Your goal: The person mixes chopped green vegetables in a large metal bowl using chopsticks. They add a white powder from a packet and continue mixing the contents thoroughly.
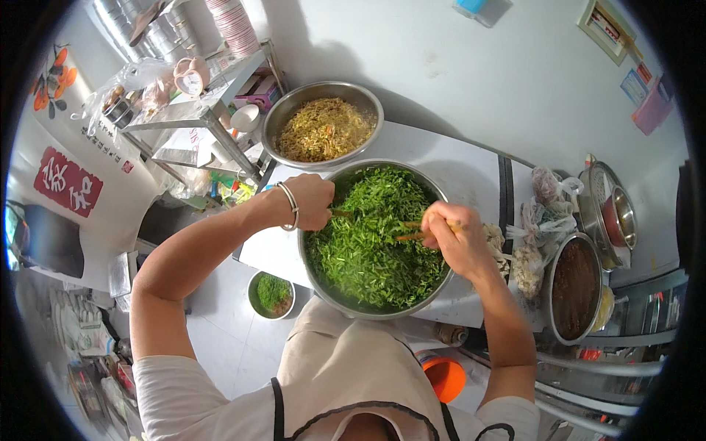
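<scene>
- 2 hands work at the large steel bowl (312,253) of chopped greens (371,235) on the white counter (471,165).
- Left hand (310,202) is closed over the bowl's rim, steadying it.
- Right hand (454,239) is closed around wooden chopsticks (408,230), tips buried in the greens.
- Advice: keep the rim clamped; sweep the chopsticks from the wall inward and lift from below, so that the greens turn evenly without spilling.
- 1 second steel bowl (283,117) of shredded yellow filling touches the far rim, limiting forward strokes.
- Plastic bags (540,220) and a pot of dark liquid (575,288) crowd the right elbow.
- 1 small bowl of greens (271,294) sits lower left.
</scene>
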Action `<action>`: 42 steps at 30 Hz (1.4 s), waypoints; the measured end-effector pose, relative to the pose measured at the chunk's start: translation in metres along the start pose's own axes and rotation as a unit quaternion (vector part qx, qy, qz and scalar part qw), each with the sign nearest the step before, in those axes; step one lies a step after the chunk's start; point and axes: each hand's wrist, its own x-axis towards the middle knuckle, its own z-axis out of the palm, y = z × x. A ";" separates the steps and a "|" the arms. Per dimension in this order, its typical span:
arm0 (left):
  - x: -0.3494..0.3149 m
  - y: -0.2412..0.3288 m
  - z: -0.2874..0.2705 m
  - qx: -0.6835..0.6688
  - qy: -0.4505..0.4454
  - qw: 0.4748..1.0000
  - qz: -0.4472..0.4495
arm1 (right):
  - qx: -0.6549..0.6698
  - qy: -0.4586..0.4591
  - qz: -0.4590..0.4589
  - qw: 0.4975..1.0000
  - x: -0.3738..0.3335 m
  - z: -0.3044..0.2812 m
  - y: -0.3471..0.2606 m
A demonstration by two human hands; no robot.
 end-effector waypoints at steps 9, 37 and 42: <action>-0.029 0.043 0.098 0.088 -0.085 0.992 0.008 | -0.304 -0.206 -0.073 0.927 -0.063 0.060 0.098; -0.111 -0.252 0.279 -0.507 0.076 0.850 -0.118 | -0.159 -0.252 0.099 0.949 0.210 0.321 0.071; -0.092 -0.275 0.292 -0.505 0.127 0.846 -0.118 | -0.169 -0.078 0.047 0.981 0.217 0.393 0.148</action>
